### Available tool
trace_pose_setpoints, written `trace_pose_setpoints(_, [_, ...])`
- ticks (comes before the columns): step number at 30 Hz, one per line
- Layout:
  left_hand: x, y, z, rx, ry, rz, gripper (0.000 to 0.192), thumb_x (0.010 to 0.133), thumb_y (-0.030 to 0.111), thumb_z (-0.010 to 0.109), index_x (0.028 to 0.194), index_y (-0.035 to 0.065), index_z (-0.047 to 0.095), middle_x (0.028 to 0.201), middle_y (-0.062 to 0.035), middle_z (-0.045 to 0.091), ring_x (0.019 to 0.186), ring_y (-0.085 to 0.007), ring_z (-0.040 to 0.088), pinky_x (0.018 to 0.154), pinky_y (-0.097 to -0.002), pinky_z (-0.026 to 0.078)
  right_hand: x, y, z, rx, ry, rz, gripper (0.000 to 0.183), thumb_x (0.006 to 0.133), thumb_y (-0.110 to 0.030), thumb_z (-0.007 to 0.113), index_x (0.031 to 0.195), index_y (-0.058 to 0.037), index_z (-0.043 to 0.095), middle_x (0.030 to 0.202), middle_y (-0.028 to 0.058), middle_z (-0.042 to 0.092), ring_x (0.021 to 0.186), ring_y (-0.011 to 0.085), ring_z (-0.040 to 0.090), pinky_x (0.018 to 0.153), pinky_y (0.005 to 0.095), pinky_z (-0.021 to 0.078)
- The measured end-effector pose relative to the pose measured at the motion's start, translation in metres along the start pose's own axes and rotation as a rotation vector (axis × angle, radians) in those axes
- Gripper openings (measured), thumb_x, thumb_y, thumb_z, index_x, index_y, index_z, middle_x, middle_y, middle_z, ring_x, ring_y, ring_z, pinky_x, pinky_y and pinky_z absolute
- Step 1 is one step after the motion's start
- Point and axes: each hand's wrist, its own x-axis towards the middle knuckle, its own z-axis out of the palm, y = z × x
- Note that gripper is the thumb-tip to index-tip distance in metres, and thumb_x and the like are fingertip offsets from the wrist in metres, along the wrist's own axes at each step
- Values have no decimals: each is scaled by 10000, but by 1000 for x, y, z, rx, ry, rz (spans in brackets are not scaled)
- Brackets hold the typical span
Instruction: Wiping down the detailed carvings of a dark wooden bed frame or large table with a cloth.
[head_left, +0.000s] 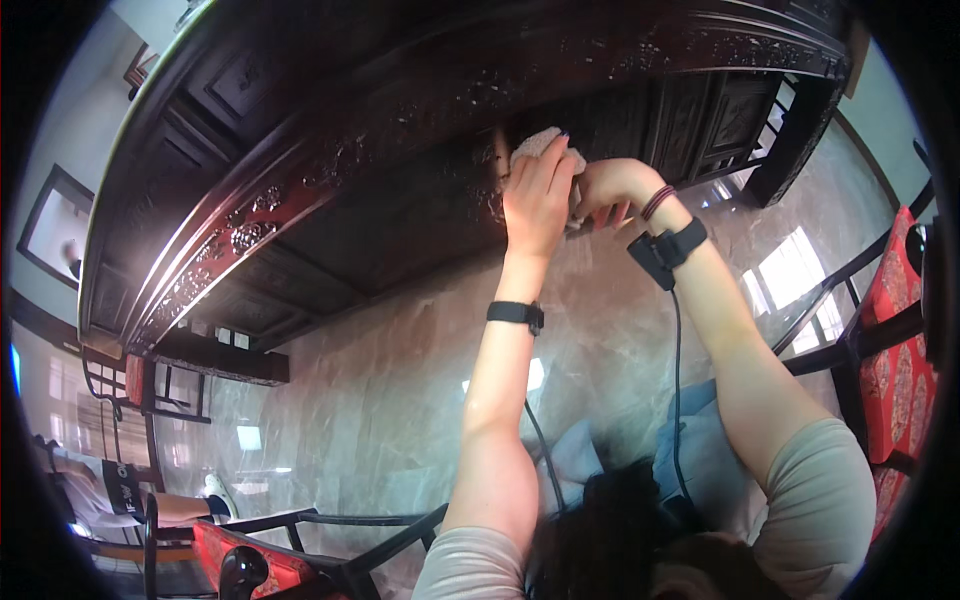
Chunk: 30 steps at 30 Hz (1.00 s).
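Note:
My left hand (536, 191) presses a light textured cloth (546, 141) against the carved front of a dark, glossy wooden cabinet or table (420, 180). Its fingers lie spread over the cloth. Just to the right, my right hand (606, 187) is bent inward at the wrist, its fingers curled beside a lower part of the pale cloth; the left hand and the cloth partly hide what its fingertips touch. Black straps circle both wrists, with a small dark device on the right one.
Red-cushioned dark wooden chairs stand at the right (892, 337) and lower left (247, 559). Another person's leg and shoe (217, 495) show at the left. A cable (678, 375) hangs from the right wrist device. The marble-like floor (360, 390) is shiny.

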Motion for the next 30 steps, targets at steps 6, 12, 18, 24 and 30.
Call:
trace_pose_setpoints(6, [19, 13, -14, -3, 157, -14, 312, 701, -99, 580, 972, 54, 573, 1087, -119, 565, 949, -312, 548, 817, -391, 449, -33, -20, -7, 8, 234, -120, 260, 728, -114, 678, 945, 22, 631, 792, 136, 681, 695, 189, 680, 575, 295, 552])
trace_pose_setpoints(12, [53, 20, -39, 106, 344, -70, 291, 783, -98, 506, 1039, 36, 536, 1151, -165, 478, 1069, -319, 473, 919, -420, 379, -48, -20, -12, 229, 70, -644, 242, 747, -27, 611, 976, 52, 607, 811, 122, 669, 656, 167, 665, 593, 272, 547])
trace_pose_setpoints(18, [59, 6, -50, 177, 397, -87, 307, 797, -109, 481, 1068, 34, 501, 1191, -169, 451, 1105, -322, 445, 950, -427, 345, -81, -41, -19, 338, 142, -518, 349, 778, 5, 466, 1109, 86, 538, 982, 160, 635, 737, 239, 691, 643, 294, 574])
trace_pose_setpoints(24, [64, 15, -50, 191, 398, -86, 336, 797, -113, 483, 1093, 44, 480, 1232, -166, 420, 1137, -314, 420, 967, -433, 332, -97, -36, -26, 430, -19, -843, 493, 752, -85, 635, 1196, 68, 486, 994, 148, 629, 796, 158, 666, 687, 275, 563])
trace_pose_setpoints(30, [61, 12, -46, 328, 348, -57, 326, 787, -118, 501, 1065, 51, 522, 1239, -156, 419, 1144, -311, 413, 950, -420, 341, -98, -38, -32, 533, -99, -679, 255, 854, -120, 602, 1016, 72, 559, 761, 111, 646, 571, 133, 651, 520, 220, 541])
